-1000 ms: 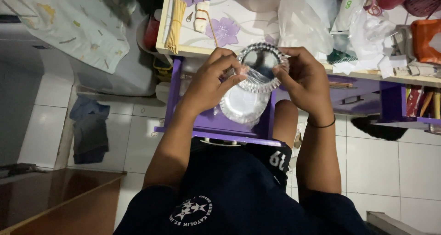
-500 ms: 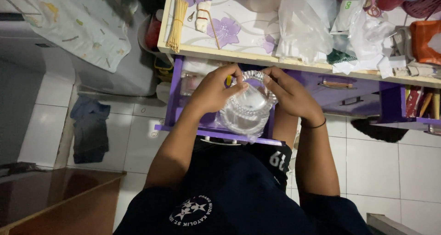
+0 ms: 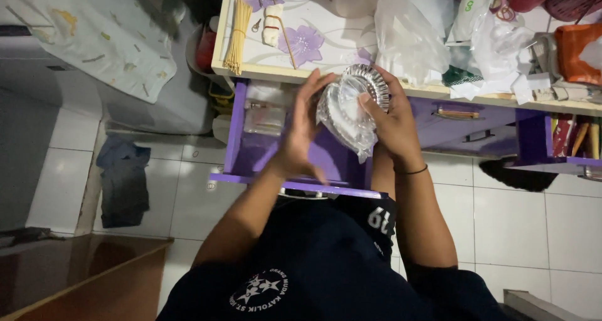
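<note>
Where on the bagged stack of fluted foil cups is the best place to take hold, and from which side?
Probably the fluted rim of the foil cups, pinched from the right, as the right hand does: the stack is tilted on edge, and the left hand's side is only slippery plastic bag.

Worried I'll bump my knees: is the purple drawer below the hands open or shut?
Open: the purple drawer is pulled out from under the countertop, its inside showing.

Bagged stack of foil cups [image 3: 351, 111] now tipped on edge, left hand [image 3: 300, 130] opened flat beside it.
</note>
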